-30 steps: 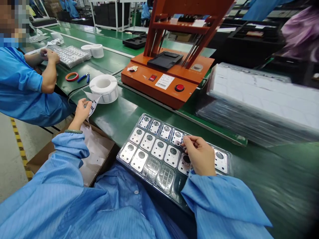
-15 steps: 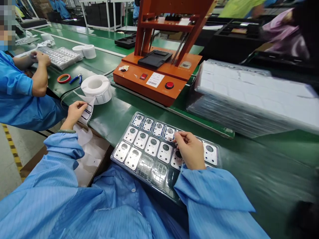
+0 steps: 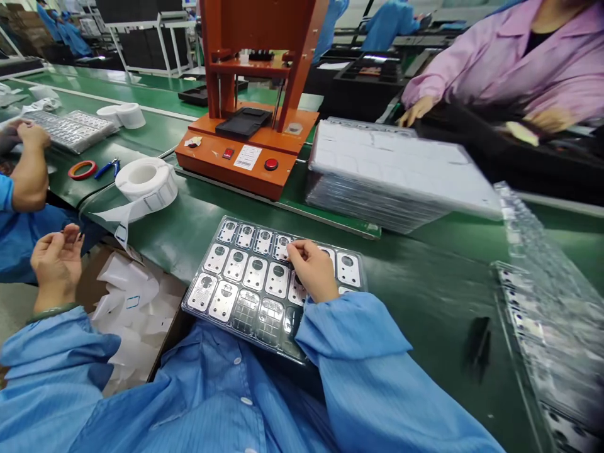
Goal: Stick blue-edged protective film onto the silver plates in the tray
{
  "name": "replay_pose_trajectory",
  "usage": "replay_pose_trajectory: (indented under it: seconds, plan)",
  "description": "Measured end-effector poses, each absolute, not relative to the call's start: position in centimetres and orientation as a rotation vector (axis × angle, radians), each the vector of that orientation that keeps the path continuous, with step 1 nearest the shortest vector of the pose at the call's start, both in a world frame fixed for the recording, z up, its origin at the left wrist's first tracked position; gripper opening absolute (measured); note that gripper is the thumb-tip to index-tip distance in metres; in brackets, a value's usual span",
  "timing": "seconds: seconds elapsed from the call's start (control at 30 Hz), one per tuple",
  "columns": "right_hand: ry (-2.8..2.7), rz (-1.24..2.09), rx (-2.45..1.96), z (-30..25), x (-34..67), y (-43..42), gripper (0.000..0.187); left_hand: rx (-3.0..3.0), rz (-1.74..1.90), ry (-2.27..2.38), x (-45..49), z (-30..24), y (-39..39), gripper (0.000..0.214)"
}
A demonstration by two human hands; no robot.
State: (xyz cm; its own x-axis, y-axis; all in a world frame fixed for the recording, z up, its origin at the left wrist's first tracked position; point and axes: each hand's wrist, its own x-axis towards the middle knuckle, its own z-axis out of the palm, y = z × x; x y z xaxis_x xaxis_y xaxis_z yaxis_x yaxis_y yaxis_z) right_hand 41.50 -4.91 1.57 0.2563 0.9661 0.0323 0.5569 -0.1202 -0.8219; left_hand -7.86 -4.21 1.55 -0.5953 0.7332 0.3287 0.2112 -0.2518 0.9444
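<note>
A clear plastic tray (image 3: pixel 245 311) tilts at the table's front edge, holding silver metal plates with round holes; several front pockets hold no plate. My right hand (image 3: pixel 315 272) is closed, thumb and fingertips pinched at the right edge of a back-row metal plate (image 3: pixel 282 247). To the left, my left hand (image 3: pixel 59 261) is raised over the box, its fingers pinched. A tiny dark sliver shows at those fingertips, too small to name. Behind it, a roll of white label tape (image 3: pixel 163 189) lies on the table, its loose strip (image 3: pixel 121 234) hanging over the edge with a dark-outlined piece on it.
An orange press (image 3: pixel 236 154) stands behind the tray. Stacked trays under white sheets (image 3: pixel 377 151) are to its right. Blurred clear trays (image 3: pixel 542 314) lie far right. A box of waste backing paper (image 3: pixel 132 308) sits below left. Co-workers' hands (image 3: pixel 418 110) are at back right and far left.
My left hand has let go of the tape strip and moved left, fingers up. The right hand stays at the same back-row plate. The view has swung right, showing more trays and a co-worker.
</note>
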Motion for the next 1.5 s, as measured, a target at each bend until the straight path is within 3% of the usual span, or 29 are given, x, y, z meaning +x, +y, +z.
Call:
replay_pose_trajectory:
  seconds: [0.23,0.43,0.63,0.97,1.13,1.27,1.5]
  plan:
    - [-1.372,0.528,-1.628,1.9,40.9,-6.0,0.034,1.371,1.801,1.369,-0.2,6.4,-4.6,0.012]
    - [-1.527,0.370,-1.332,4.9,40.7,-8.0,0.023,1.946,1.231,1.333,13.3,10.1,-2.7,0.050]
    - [-1.688,0.362,-1.371,8.4,43.5,-10.0,0.023,2.298,0.766,1.014,23.0,11.6,-2.1,0.052]
    - [-1.820,0.263,-1.495,6.2,45.9,-10.0,0.017,2.414,0.445,0.825,28.7,10.6,-1.4,0.052]
    - [-1.774,0.182,-1.496,5.2,45.9,-10.0,0.015,2.305,0.537,0.762,28.9,9.8,-0.9,0.039]
    - [-1.453,0.400,-1.515,5.2,46.1,-9.6,0.014,2.029,0.789,0.944,27.9,9.0,0.1,0.041]
    - [-0.883,1.048,-1.358,4.8,45.9,-8.4,0.029,1.597,0.359,0.929,27.0,7.0,0.2,0.033]
